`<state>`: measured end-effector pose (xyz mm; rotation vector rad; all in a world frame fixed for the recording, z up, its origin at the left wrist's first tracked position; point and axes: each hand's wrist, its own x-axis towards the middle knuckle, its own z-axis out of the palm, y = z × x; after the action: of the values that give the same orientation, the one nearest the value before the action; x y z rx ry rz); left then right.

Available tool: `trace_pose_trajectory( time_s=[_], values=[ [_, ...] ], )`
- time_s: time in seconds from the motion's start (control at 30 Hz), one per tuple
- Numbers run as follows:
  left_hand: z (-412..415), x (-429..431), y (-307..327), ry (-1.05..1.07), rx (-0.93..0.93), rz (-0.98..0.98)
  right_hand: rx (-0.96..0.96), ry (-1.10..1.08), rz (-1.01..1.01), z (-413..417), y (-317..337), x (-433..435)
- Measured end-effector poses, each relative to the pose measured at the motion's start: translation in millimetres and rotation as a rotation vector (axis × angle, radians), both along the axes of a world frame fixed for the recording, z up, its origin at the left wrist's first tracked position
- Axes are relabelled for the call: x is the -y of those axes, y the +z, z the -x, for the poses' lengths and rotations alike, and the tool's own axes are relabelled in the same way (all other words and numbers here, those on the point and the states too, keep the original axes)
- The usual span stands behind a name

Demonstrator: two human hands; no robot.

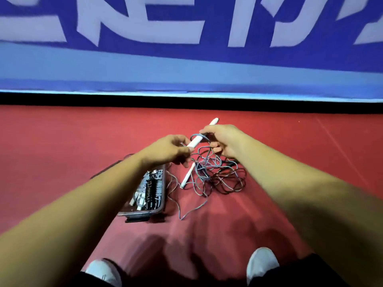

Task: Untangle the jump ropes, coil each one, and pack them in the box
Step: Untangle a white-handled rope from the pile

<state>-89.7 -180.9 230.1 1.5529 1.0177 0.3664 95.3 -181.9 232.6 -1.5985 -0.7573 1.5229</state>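
Left hand [171, 151] and right hand [224, 139] are both raised over the red floor [62, 141], and between them they hold one white plastic jump-rope handle [194, 142], which slants up and away to the right. The left hand has its fingers curled round the nearer, lower end. The right hand is closed on the handle farther up, so the far tip pokes out beyond its knuckles. A loop of thin grey-blue cord [198, 135] lies across the handle just beside the right hand's fingers; from where I stand I cannot tell whether that hand pinches the cord as well. Below the hands, a tangled heap of thin blue and dark cords [219, 179] sprawls on the floor, with strands rising from it towards the held handle. A second white handle [187, 175] lies at the heap's left edge, tilted, its lower end on the floor. One loose blue strand [192, 210] trails out of the heap towards the person. Just left of all this sits a dark reddish-brown plastic box [143, 213], partly hidden by the left forearm, holding a jumble of pale and dark pieces too blurred to name. At the bottom, two white shoes [262, 262] stand apart on the floor. Behind runs a blue banner with large white lettering [176, 51].
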Motion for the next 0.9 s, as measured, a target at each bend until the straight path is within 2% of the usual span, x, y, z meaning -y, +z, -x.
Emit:
trace_pose_trajectory(
  time_s=[0.1,0.3,0.4,0.47,0.57,0.63,0.7,0.83,0.87,0.9],
  values=[
    [3.9,7.7,33.1,0.026,-0.040,-0.020,0.042,0.121,-0.073,0.6,40.7,13.6],
    [21.2,14.4,62.1,-0.006,-0.380,-0.298,0.288,0.448,-0.162,7.5,71.9,49.8],
    [31.3,19.4,61.8,-0.111,-0.564,-0.369,0.454,0.386,-0.302,13.4,65.9,52.6],
    [33.4,20.7,59.3,-0.195,-0.658,-0.332,0.445,0.302,-0.343,15.0,64.0,47.7],
    [37.3,16.0,64.4,-0.198,-0.750,-0.360,0.507,0.255,-0.357,8.2,66.9,39.3],
    [45.4,9.1,71.1,-0.133,-0.695,-0.340,0.609,0.237,-0.334,-1.3,67.4,33.1],
    [56.2,2.0,77.2,-0.044,-0.537,-0.263,0.687,0.221,-0.295,-10.9,67.6,27.8],
    [63.4,-4.3,88.4,0.073,-0.048,0.079,0.820,0.225,-0.290,-20.7,69.8,19.4],
    [61.6,-4.3,90.1,0.065,0.078,0.162,0.816,0.228,-0.312,-17.1,70.8,18.9],
    [58.1,-3.9,91.1,0.037,0.162,0.200,0.726,0.220,-0.349,-10.8,71.7,18.9]
  ],
)
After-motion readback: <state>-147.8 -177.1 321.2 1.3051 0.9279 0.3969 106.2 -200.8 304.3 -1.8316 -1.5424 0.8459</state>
